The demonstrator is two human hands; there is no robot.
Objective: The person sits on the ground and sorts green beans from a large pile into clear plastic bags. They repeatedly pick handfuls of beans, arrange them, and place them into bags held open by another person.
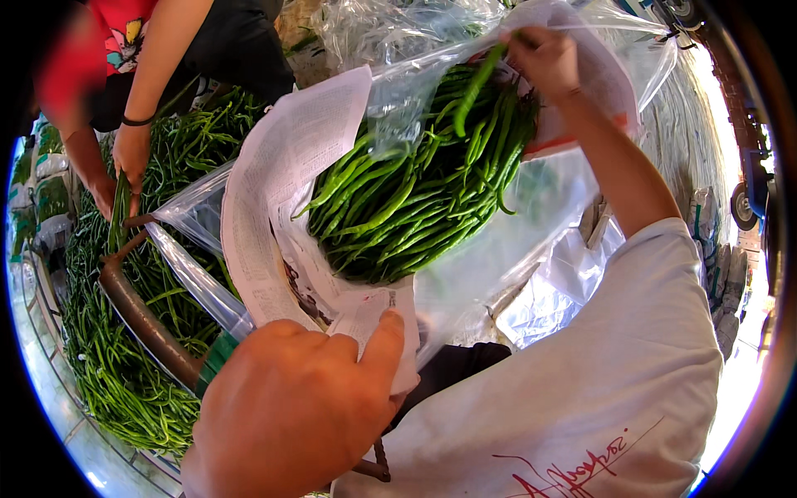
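A bundle of long green chilli peppers (419, 191) lies in a clear plastic bag (481, 232) lined with printed paper (257, 199). My right hand (544, 62) is above the bundle's upper right, fingers closed on a single bright green pepper (471, 93), beside the paper's raised edge. In the lower middle, my left hand (303, 398) grips the lining paper just below the bundle, fingers curled and index finger lying on the paper. The bottom of the bag is hidden behind my hand and white sleeve.
On the left, another person (154, 50) has both hands in a large pile of green chillies (124, 382). A curved metal bar (145, 311) stands beside the bag. Crumpled plastic (374, 29) lies behind, and a wheel (743, 206) shows at the right edge.
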